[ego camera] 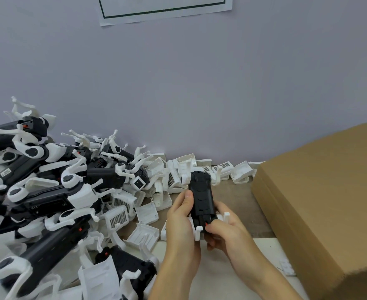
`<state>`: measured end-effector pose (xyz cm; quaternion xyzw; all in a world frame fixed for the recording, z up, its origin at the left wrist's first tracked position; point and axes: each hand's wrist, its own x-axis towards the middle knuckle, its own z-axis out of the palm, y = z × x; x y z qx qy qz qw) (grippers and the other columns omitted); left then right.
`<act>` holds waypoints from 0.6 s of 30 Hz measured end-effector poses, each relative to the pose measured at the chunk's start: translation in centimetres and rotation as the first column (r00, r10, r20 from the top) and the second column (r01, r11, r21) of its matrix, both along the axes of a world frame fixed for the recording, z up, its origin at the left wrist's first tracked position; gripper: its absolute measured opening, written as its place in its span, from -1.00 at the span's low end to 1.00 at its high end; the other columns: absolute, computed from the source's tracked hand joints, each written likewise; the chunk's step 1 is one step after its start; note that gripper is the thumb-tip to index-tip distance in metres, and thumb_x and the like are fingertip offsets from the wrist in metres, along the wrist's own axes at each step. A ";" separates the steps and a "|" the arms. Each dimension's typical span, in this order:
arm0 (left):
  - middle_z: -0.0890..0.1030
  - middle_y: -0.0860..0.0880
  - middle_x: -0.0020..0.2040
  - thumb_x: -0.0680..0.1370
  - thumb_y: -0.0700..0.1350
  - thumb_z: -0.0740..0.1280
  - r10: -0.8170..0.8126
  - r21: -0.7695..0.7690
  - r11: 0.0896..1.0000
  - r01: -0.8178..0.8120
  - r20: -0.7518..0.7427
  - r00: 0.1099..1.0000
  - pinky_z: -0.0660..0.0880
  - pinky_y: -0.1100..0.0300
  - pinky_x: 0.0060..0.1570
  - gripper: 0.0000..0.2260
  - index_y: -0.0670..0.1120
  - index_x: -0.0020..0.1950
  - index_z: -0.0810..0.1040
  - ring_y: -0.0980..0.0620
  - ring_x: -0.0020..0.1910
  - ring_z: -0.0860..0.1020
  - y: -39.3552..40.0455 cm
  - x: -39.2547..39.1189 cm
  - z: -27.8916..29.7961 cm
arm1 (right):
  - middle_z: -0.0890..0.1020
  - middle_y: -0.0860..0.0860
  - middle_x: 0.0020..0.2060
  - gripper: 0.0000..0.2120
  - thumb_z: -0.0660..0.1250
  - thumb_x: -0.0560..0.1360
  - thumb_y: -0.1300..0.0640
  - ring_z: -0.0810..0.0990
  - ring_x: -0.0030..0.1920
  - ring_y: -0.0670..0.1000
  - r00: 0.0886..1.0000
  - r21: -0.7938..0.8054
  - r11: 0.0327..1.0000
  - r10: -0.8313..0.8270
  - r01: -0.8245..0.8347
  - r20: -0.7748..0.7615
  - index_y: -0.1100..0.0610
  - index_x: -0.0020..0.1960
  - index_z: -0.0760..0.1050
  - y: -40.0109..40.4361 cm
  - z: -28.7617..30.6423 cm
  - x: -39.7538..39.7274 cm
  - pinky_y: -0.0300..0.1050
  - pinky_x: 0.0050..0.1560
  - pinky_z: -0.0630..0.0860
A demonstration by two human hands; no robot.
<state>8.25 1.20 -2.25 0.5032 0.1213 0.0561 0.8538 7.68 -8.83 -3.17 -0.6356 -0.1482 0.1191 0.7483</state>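
The left hand [181, 221] grips the left flank of a black drone body [201, 198], with the thumb laid along its upper edge and the other fingers tucked underneath, out of sight. The right hand [226, 230] curls round the near end of the same body, its thumb tip pressed beside a small red button [206, 224]. White folding arms [198, 231] stick out of the body at the near end between the two hands, and more of them show at its far end. The body is lifted above the table [239, 191], with its long axis pointing away from the person.

A large cardboard box [321, 191] stands to the right, and the held body is just left of its near-left edge, apart from it. Further left of the box, loose white shells [143, 234] lie scattered on the table and along the foot of the wall. Well left of the box, finished black-and-white drones [48, 191] are heaped in a tangled pile. A small white part [286, 267] lies against the box's near side. Above and left of the box, a paper sheet [165, 9] with a dark border hangs on the wall.
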 end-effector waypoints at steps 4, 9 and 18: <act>0.50 -0.21 -0.11 0.66 -0.04 0.21 0.011 -0.009 1.000 -0.011 0.004 1.000 0.27 0.16 -0.39 -0.69 -0.27 0.19 0.55 -0.09 -0.36 0.42 0.0 0.0 0.0 | 0.51 -0.11 -0.37 -0.61 0.25 0.29 0.11 0.40 -0.35 -0.08 1.000 -0.016 1.000 0.009 -0.009 0.002 -0.19 0.04 0.60 0.0 0.0 0.1 -0.17 -0.25 0.40; 0.52 -0.18 -0.14 0.66 -0.04 0.21 0.023 0.029 0.999 -0.023 0.005 1.000 0.31 0.14 -0.37 -0.70 -0.25 0.15 0.58 -0.10 -0.32 0.46 0.0 0.0 -0.1 | 0.50 -0.13 -0.39 -0.65 0.25 0.31 0.08 0.41 -0.39 -0.11 1.000 -0.034 0.999 0.001 -0.002 -0.011 -0.24 0.00 0.59 0.1 0.2 0.0 -0.19 -0.28 0.39; 0.57 -0.19 -0.11 0.67 -0.02 0.21 0.013 0.052 0.999 -0.013 0.004 1.000 0.34 0.14 -0.36 -0.70 -0.20 0.13 0.62 -0.13 -0.26 0.48 0.0 0.0 -0.1 | 0.51 -0.15 -0.41 -0.67 0.25 0.35 0.02 0.40 -0.40 -0.09 1.000 -0.013 1.000 -0.021 0.021 -0.011 -0.12 0.09 0.59 0.2 0.2 0.0 -0.23 -0.34 0.39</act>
